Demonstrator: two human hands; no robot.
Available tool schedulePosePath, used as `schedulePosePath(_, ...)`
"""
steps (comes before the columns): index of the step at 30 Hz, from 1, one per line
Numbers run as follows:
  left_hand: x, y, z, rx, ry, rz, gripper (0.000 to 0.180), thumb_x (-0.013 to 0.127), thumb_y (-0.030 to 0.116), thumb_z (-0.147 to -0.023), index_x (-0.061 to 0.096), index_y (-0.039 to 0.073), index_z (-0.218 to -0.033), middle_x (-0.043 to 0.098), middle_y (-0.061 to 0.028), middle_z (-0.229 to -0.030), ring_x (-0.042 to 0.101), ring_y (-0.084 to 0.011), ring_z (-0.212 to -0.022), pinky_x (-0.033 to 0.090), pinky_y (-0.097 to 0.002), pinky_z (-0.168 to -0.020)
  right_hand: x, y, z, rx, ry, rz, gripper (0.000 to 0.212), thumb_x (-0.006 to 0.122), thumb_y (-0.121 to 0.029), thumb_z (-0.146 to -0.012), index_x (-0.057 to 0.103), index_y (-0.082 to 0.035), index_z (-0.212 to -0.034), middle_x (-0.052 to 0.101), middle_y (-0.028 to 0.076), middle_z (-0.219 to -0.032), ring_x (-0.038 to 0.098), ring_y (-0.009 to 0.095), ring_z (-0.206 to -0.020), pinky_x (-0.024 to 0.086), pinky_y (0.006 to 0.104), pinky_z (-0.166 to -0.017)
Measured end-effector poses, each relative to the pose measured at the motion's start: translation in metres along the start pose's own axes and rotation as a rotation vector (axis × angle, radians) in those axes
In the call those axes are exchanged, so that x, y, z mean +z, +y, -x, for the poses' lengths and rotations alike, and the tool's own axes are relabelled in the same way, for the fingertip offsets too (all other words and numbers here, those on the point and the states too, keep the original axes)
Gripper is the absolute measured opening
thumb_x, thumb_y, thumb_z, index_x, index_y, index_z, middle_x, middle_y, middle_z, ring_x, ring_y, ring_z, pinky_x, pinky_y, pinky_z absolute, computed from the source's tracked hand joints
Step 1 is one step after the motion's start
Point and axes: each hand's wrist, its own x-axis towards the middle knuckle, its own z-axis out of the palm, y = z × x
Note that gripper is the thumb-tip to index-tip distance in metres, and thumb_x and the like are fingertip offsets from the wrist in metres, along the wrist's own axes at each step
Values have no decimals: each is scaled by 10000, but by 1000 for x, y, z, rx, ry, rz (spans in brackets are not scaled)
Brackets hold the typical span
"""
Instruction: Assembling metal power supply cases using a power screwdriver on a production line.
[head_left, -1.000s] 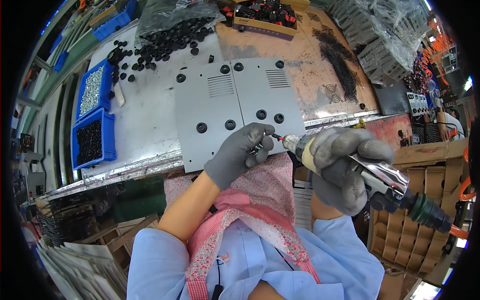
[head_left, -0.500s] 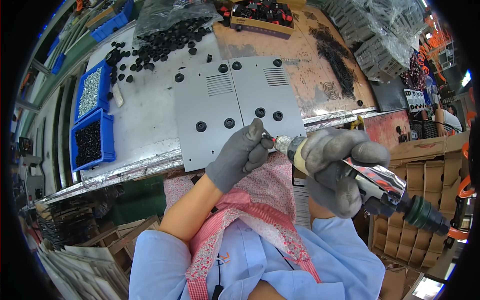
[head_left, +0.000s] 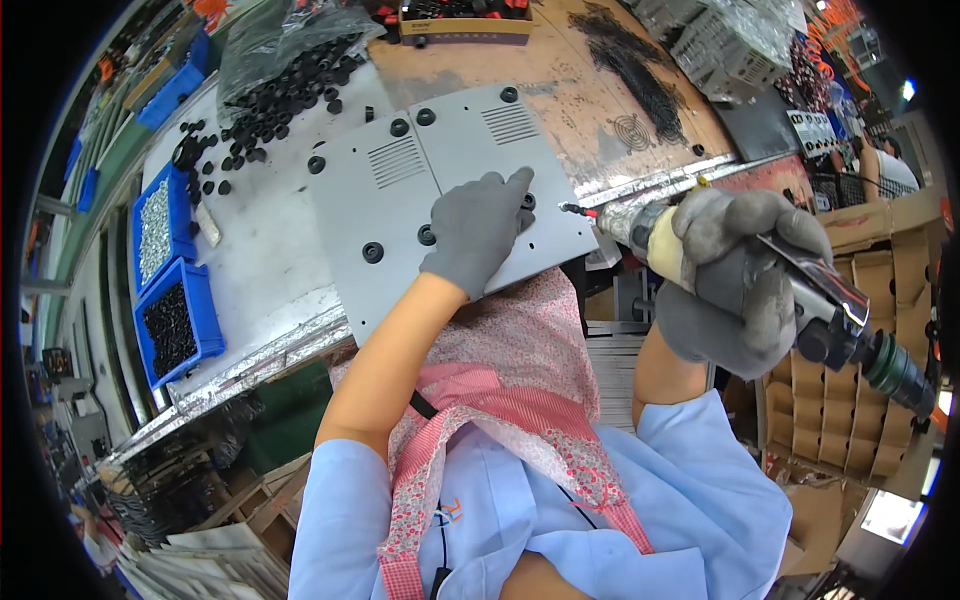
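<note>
Two grey metal panels (head_left: 400, 205) with vent slots lie side by side on the table, dotted with black round rubber feet (head_left: 373, 252). My gloved left hand (head_left: 475, 228) rests over the nearer part of the right panel. Its outstretched finger reaches beside a rubber foot (head_left: 528, 201), and the other fingers are partly hidden. Wrapped in my gloved right hand (head_left: 745, 270) is a pneumatic screwdriver (head_left: 640, 228), held right of the panels. Its bit points left toward the panel edge, apart from it; a small shiny piece shows at the tip.
Blue bins of silvery screws (head_left: 155, 230) and black screws (head_left: 170, 330) stand at the left. Loose rubber feet (head_left: 270, 115) spill from a plastic bag (head_left: 290, 50). Wire fan guards (head_left: 640, 85) lie at the far right, near wrapped metal parts (head_left: 735, 45). A divided carton (head_left: 850, 370) stands at right.
My left hand has left the screwdriver tip and moved up onto the right panel. My right hand has drawn the screwdriver right and up. The panels appear shifted left and tilted in view.
</note>
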Motion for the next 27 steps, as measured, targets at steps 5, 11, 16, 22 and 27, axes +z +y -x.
schedulePosePath(5,7,16,-9,60,-95,97,176,602,290,-830,616,136,-914,626,-86,-812,634,-287,-756,488,-423,-629,-16,-8,11,91,90,105,411,471,-172,-815,496,-7,-1191,604,205,-992,571,213,-710,477,380,-671)
schedulePosePath(11,45,39,2,126,-152,244,237,617,352,-833,645,192,-1005,637,-54,-805,629,-270,-728,480,-393,-616,-27,2,26,279,187,218,327,594,-87,-787,495,2,-1086,612,165,-900,604,197,-729,515,320,-669)
schedulePosePath(16,39,45,-1,84,-174,275,214,616,320,-823,614,160,-965,626,-67,-786,634,-278,-706,491,-408,-592,-34,12,31,400,118,291,368,550,-121,-792,492,38,-1120,603,186,-905,593,223,-753,510,372,-680)
schedulePosePath(22,42,45,0,87,-126,264,249,648,305,-806,645,179,-1021,626,-62,-739,619,-269,-636,467,-381,-547,-38,26,38,597,211,310,359,579,-130,-782,507,19,-1100,593,158,-896,587,209,-740,503,359,-682)
schedulePosePath(27,43,44,-1,99,-128,258,224,627,322,-820,604,149,-960,612,-55,-721,622,-279,-611,476,-404,-511,-41,38,35,634,167,232,388,608,-145,-783,493,-1,-1124,583,155,-913,580,212,-731,501,363,-668)
